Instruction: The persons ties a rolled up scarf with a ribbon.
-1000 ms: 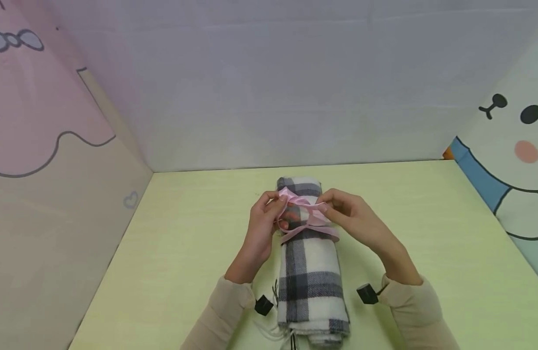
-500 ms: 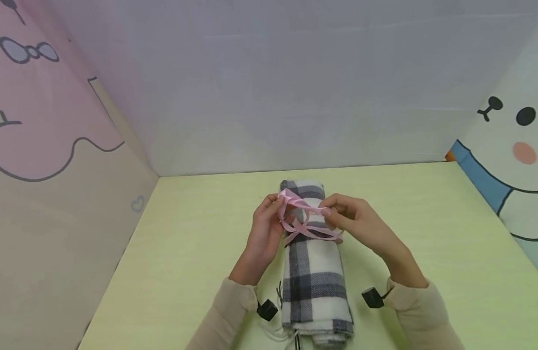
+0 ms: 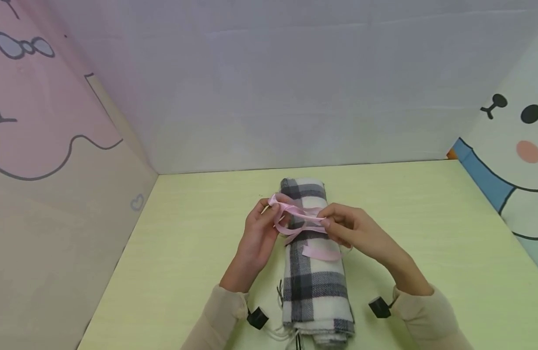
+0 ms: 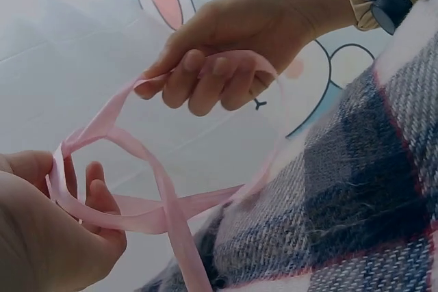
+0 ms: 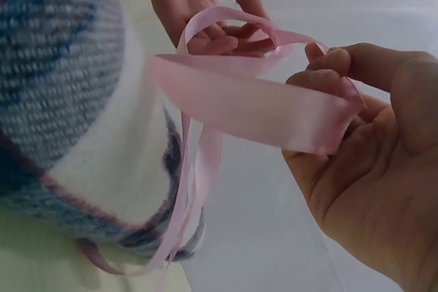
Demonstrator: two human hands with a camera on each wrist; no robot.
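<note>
A rolled plaid scarf (image 3: 314, 272), white with grey checks, lies lengthwise on the pale green table (image 3: 186, 253). A pink ribbon (image 3: 301, 218) is wrapped round its far part. My left hand (image 3: 262, 224) pinches a ribbon loop at the scarf's left side. My right hand (image 3: 339, 223) pinches another part of the ribbon over the scarf's top. One free ribbon end (image 3: 321, 253) lies across the scarf. In the left wrist view the ribbon (image 4: 137, 189) crosses itself between both hands. In the right wrist view the ribbon (image 5: 253, 107) folds over my right fingers (image 5: 342, 66).
Panels wall the table: grey at the back (image 3: 273, 87), pink cartoon print on the left (image 3: 41, 121), a cartoon face on the right (image 3: 514, 146). Fringe threads (image 3: 282, 335) hang from the scarf's near end. A black wrist camera (image 3: 257, 318) sits by each cuff.
The left hand has drawn its ribbon loop further left and the right hand has shifted slightly nearer. One ribbon end has dropped flat across the scarf.
</note>
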